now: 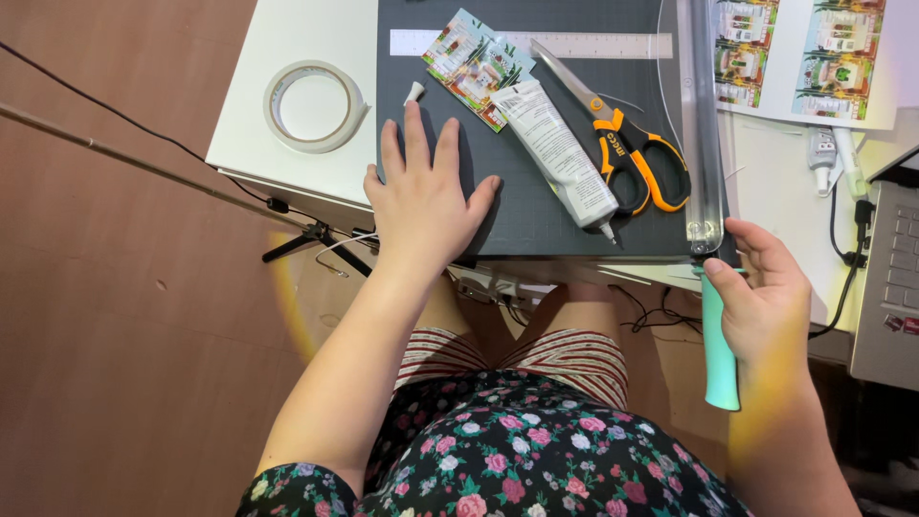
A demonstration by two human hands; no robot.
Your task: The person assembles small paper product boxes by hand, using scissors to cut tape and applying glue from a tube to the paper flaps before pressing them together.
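My left hand lies flat, fingers apart, on the near left corner of a dark grey cutting mat. My right hand grips a teal handle at the mat's near right edge, just below the clear cutter rail. On the mat lie a white glue tube with its small cap off, orange-and-black scissors, and small printed cards.
A roll of clear tape sits on the white table at the left. A printed sheet of labels lies at the far right, a laptop and cables at the right edge. A clear ruler lies along the mat's far edge.
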